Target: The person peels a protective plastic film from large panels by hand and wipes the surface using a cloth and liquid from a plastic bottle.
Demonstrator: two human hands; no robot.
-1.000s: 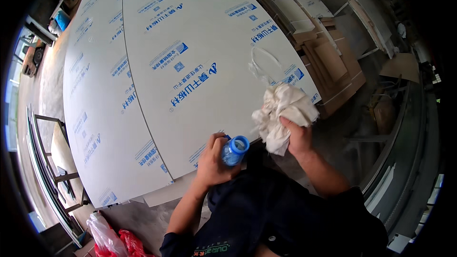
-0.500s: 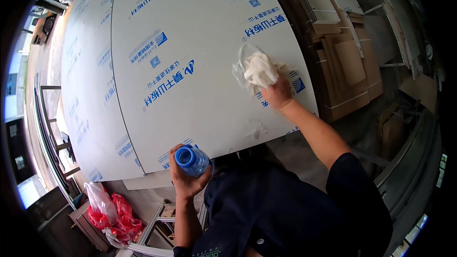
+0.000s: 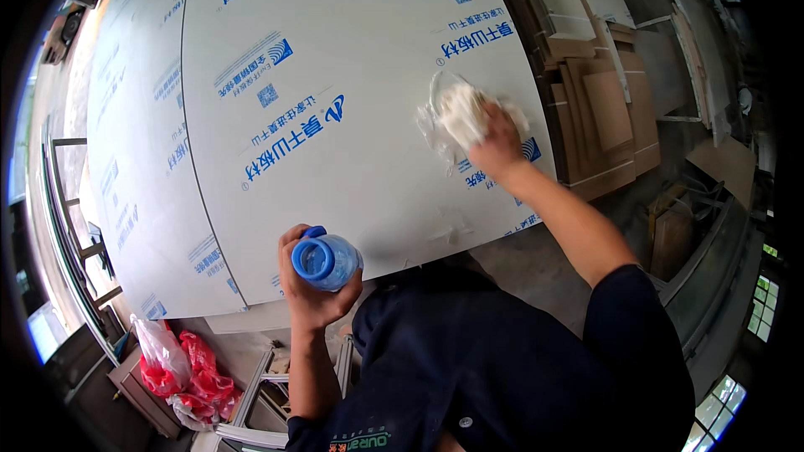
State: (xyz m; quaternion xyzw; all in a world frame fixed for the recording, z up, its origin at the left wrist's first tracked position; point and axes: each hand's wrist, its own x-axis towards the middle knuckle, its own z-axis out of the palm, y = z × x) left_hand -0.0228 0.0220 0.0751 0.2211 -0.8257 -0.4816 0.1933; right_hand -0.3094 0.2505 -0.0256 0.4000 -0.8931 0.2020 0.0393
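Observation:
My left hand [image 3: 314, 305] is wrapped round a translucent blue bottle [image 3: 339, 261] near the front edge of a large white board. The bottle's wide mouth is uncovered and faces up toward me; a darker blue cap seems to hang at its far side. On the right part of the white board [image 3: 368, 192], my right hand [image 3: 500, 146] grips a crumpled cream-white cloth [image 3: 462, 115] and presses it to the surface. Clear, shiny material [image 3: 434, 130], film or liquid, shows round the cloth's left side. A smaller glossy patch [image 3: 455, 226] lies nearer the front edge.
A second printed board [image 3: 138, 159] adjoins on the left along a dark seam. Stacked brown panels [image 3: 599, 109] stand beyond the right edge. Red and white plastic bags [image 3: 188, 372] lie at lower left, next to a metal frame [image 3: 260, 385].
The bottle in my left hand has turned, showing more of its side and the cap. My right hand has shifted the cloth slightly, its fingers now further over it. The whole view has shifted a little.

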